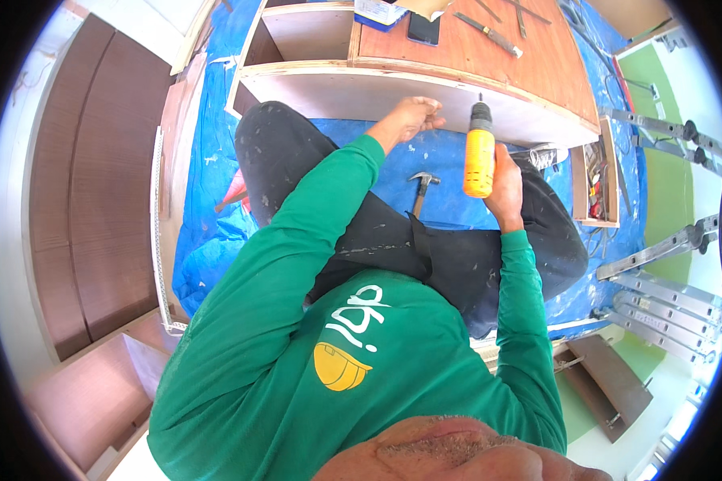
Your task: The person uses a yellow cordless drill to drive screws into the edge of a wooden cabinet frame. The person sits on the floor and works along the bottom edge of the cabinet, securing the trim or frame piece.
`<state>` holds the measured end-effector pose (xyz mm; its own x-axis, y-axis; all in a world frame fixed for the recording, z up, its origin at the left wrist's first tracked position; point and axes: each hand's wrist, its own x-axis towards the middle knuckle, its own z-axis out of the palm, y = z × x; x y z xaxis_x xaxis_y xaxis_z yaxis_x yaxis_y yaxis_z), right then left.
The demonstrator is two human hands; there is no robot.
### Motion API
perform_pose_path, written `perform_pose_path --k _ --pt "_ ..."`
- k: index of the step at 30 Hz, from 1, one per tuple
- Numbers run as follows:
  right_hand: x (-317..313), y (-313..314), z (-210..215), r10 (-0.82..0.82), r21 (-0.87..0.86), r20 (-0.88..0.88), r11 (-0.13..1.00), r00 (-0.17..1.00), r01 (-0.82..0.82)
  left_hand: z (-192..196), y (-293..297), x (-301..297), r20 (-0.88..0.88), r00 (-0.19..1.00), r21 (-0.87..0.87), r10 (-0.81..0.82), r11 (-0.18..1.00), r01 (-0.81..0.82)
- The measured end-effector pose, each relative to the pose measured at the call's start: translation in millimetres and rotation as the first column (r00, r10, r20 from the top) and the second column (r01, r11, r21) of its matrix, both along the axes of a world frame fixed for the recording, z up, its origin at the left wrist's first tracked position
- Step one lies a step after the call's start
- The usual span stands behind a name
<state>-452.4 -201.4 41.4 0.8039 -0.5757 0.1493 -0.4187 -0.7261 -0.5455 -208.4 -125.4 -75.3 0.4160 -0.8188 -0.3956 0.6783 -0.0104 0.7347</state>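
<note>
My right hand (505,188) is wrapped round the grip of a yellow and black cordless drill (479,160). Its bit points away from me, at the pale front panel of a wooden cabinet (321,90) lying across in front of my knees. Left of the drill, close to that panel, my left hand (413,119) has its fingers drawn together in a pinch. Whatever they may hold is too small to make out. Between my crossed legs a claw hammer (422,188) rests on the blue sheet, its handle partly hidden by my trousers.
On the cabinet's reddish top lie a phone (423,29), a chisel-like tool (489,34) and a blue and white box (379,13). A wooden tray of tools (597,184) stands to the right, near aluminium ladders (658,309). Blue sheeting (208,240) covers the floor. Brown panels (96,184) stand left.
</note>
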Motion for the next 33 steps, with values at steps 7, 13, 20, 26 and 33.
perform_pose_path --k 7,13,20,26,33 --pt "20.5 2.7 -19.2 0.205 -0.121 -0.287 0.961 0.936 -0.248 -19.7 22.1 34.7 -0.022 1.0 0.065 -0.001 0.998 0.002" --pt "42.0 -2.2 -25.9 0.304 -0.136 -0.328 0.922 0.894 -0.363 -14.5 24.1 46.8 0.043 0.998 0.116 -0.045 0.992 0.04" --pt "45.5 1.4 -43.4 0.285 -0.162 -0.303 0.925 0.909 -0.344 -15.8 11.3 50.1 0.078 0.995 0.043 -0.066 0.997 0.063" --pt "43.5 3.7 -48.8 0.234 -0.148 -0.296 0.947 0.926 -0.286 -19.7 -3.1 39.8 0.01 0.999 -0.021 -0.04 0.999 0.04" --pt "29.8 -0.8 -49.8 0.177 -0.118 -0.328 0.967 0.928 -0.226 -17.1 -21.6 33.4 -0.028 0.998 -0.003 -0.053 0.999 0.053"
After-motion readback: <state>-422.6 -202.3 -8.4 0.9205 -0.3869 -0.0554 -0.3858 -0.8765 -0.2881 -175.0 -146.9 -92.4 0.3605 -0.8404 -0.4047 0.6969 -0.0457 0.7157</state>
